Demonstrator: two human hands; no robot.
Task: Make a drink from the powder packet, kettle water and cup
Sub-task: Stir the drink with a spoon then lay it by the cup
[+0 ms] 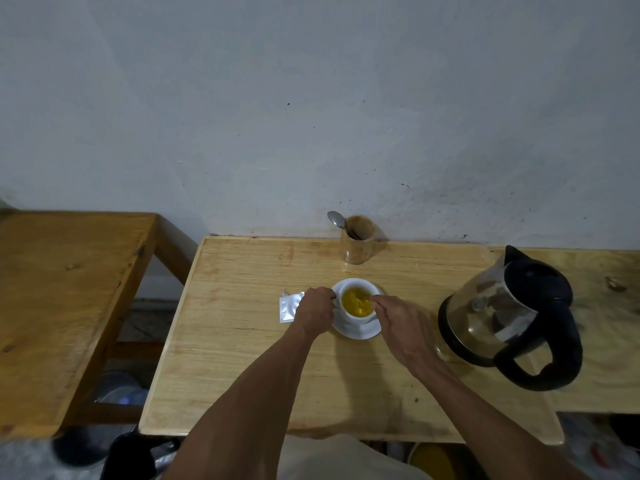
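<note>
Seen from the head camera, looking down, a pale wooden desk (242, 358) stands against a grey-white wall. Near its middle a small white ceramic cup (358, 313) sits on a round white saucer (360, 331) and holds yellow-orange liquid. The person's left hand (315, 311) rests at the cup's left side, fingers curled closed against its rim or handle; which of the two it grips cannot be told. The right hand (398, 323) reaches in from the right, its fingertips (375, 301) pinched together at the cup's right rim over the liquid; whether they hold anything is too small to tell. Just left of the left hand a flat silvery powder packet (289, 308) lies on the desk, partly hidden by the hand. To the right, well apart from the cup, a glass electric kettle with black lid and handle (512, 317) stands upright. At the back edge, near the wall, a round wooden holder (358, 244) contains a metal spoon (337, 220) leaning left. A darker wooden table (69, 289) stands on the left.
</note>
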